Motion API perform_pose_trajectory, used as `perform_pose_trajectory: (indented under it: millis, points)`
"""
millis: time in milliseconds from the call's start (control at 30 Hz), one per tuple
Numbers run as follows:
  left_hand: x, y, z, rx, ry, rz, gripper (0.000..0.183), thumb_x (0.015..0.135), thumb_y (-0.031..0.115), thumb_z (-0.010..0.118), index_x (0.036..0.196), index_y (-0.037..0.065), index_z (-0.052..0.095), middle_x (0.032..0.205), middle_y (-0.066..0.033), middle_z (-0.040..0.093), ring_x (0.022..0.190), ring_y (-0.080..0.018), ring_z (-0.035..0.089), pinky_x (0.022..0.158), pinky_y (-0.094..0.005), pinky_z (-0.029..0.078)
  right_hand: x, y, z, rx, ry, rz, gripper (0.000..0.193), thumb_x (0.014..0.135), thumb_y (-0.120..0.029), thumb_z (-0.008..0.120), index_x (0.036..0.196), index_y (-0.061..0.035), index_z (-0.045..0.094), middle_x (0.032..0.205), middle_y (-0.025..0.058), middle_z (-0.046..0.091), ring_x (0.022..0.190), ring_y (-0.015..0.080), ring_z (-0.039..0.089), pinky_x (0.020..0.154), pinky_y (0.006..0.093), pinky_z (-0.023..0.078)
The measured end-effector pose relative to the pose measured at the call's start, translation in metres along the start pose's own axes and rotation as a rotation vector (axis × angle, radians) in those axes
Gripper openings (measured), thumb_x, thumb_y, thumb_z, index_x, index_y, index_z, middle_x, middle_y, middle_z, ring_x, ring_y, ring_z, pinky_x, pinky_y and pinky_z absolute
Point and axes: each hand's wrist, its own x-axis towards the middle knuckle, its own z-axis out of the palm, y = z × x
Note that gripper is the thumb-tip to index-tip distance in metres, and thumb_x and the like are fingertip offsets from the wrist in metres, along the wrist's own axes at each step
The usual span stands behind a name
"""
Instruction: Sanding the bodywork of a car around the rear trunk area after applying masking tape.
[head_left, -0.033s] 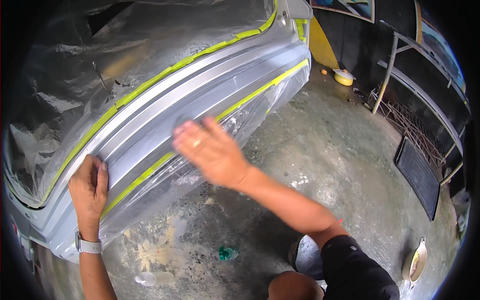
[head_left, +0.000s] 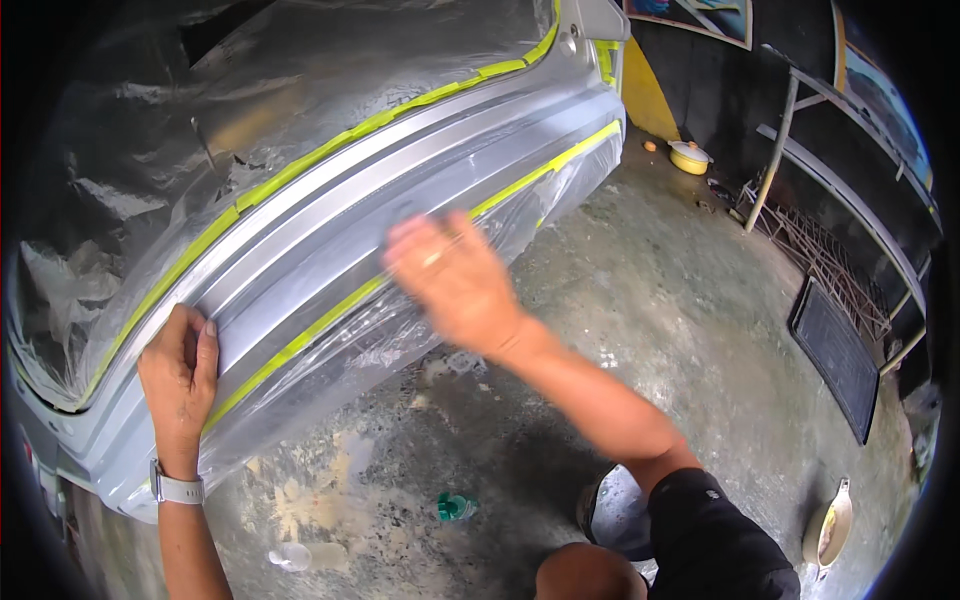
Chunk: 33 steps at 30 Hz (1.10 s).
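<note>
A silver-grey car bumper (head_left: 330,240) runs diagonally across the upper left. Lime-yellow masking tape (head_left: 330,318) edges it on both sides. My left hand (head_left: 182,375), with a pale-strapped watch at the wrist, has its fingers bent against the bumper's left part, closed at its raised ledge. Over the middle of the bumper is my right hand (head_left: 465,285), palm down and a ring on one finger. Motion smears its fingers; a dark patch shows by the fingertips, and anything under them is hidden. Clear plastic sheeting (head_left: 400,330) hangs from the lower tape.
More plastic sheeting (head_left: 110,200) covers the car above the bumper. A green bottle piece (head_left: 456,506) and a clear bottle (head_left: 292,556) lie on the concrete floor. Rightward are a yellow pot (head_left: 688,158), a metal rack (head_left: 775,150), a black tray (head_left: 835,355) and a pan (head_left: 826,530).
My right hand has slid right and slightly upward along the bumper. My left hand stays in nearly the same place on it.
</note>
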Motion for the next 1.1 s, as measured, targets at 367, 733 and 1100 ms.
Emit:
perform_pose_trajectory:
  millis: [367, 733, 1100]
  points:
    - [0.002, 0.0, 0.009, -0.002, -0.019, 0.013, 0.018, 0.099, 0.018, 0.069, 0.09, 0.005, 0.061, 0.056, -0.01, 0.045, 0.051, -0.0257, 0.042, 0.055, -0.0414, 0.036, 0.003, -0.055, 0.039, 0.106, 0.146, 0.073, 0.054, 0.096, 0.003, 0.059, 0.148, -0.0082, 0.065, 0.16, 0.0112, 0.059, 0.155, 0.0261, 0.047, 0.13, 0.0551, 0.034]
    - [-0.012, -0.022, -0.007, -0.07, -0.06, -0.012, 0.018, 0.098, 0.019, 0.07, 0.095, 0.004, 0.06, 0.059, -0.0058, 0.037, 0.055, -0.0174, 0.034, 0.055, -0.0368, 0.029, -0.016, 0.093, -0.052, -0.329, 0.12, 0.29, 0.044, 0.094, -0.004, 0.066, 0.138, -0.0064, 0.07, 0.142, 0.0153, 0.072, 0.137, 0.035, 0.064, 0.124, 0.0641, 0.035]
    - [-0.021, -0.031, -0.021, -0.081, -0.085, -0.026, 0.021, 0.099, 0.022, 0.07, 0.094, 0.004, 0.06, 0.063, -0.0057, 0.037, 0.057, -0.0178, 0.034, 0.055, -0.0379, 0.029, 0.045, 0.002, -0.005, -0.015, -0.083, 0.044, 0.036, 0.104, -0.016, 0.058, 0.137, -0.012, 0.072, 0.143, 0.0082, 0.07, 0.143, 0.0259, 0.059, 0.13, 0.0623, 0.026]
